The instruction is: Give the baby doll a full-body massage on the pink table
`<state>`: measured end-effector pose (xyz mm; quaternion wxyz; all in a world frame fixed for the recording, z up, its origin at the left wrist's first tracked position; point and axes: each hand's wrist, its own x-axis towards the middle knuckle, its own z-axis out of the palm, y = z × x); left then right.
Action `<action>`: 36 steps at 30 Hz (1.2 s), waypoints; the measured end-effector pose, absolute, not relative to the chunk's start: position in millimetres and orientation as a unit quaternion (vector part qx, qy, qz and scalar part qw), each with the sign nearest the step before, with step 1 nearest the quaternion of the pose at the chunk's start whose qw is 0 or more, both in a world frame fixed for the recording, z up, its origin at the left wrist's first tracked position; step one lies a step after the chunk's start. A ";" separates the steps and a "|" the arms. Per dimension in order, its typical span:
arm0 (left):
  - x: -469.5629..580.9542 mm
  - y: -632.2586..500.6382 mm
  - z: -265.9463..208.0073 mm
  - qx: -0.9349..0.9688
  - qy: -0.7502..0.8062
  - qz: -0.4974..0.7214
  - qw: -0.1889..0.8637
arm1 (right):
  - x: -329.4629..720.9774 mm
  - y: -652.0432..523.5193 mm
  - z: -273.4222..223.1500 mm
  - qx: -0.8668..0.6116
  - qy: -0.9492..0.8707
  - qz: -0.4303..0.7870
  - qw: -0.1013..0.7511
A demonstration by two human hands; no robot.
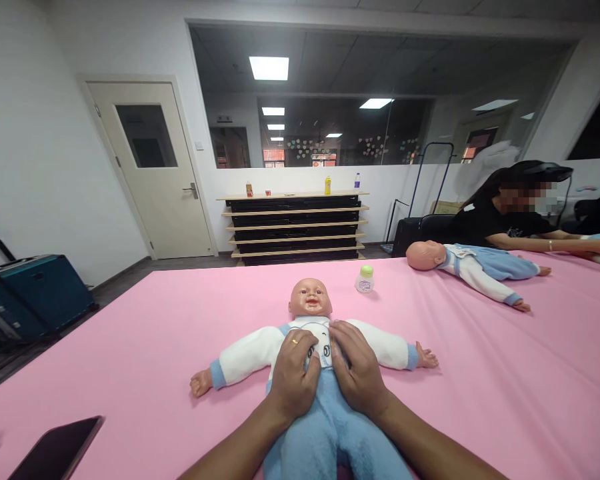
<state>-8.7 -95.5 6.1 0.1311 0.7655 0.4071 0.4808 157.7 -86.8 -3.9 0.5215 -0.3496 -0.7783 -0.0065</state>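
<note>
A baby doll (310, 298) lies face up on the pink-covered table, its arms spread wide. It wears a white and light-blue outfit (325, 393) with a cartoon face on the chest. My left hand (295, 373), with a ring on one finger, rests on the left side of the doll's chest, fingers slightly bent over the cloth. On the other side, my right hand (357, 367) lies on the chest with its fingers stretched toward the doll's neck. Both palms face down and are hidden; a narrow gap between the hands shows the printed face.
A small bottle with a green cap (365, 280) stands beyond the doll. At right lies a second doll (480, 263), near a person in a black top (500, 220). A phone (57, 450) is at the lower left of the pink cloth (145, 347). Stacked boards (295, 220) stand behind.
</note>
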 end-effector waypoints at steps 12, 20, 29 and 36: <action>-14.0 -99.0 -3.2 0.794 0.330 0.510 -0.004 | 156.0 -80.3 -4.8 -0.344 -0.804 0.090 0.477; -9.0 -98.6 5.8 0.798 0.336 0.494 0.081 | 157.9 -78.2 -11.7 -0.429 -0.750 0.052 0.502; -11.8 -87.4 -8.1 0.741 0.451 0.486 0.104 | 156.9 -91.2 5.5 -0.242 -0.848 0.023 0.472; -18.0 -88.9 -14.1 0.784 0.366 0.501 0.033 | 153.8 -78.7 -4.7 -0.369 -0.795 0.073 0.475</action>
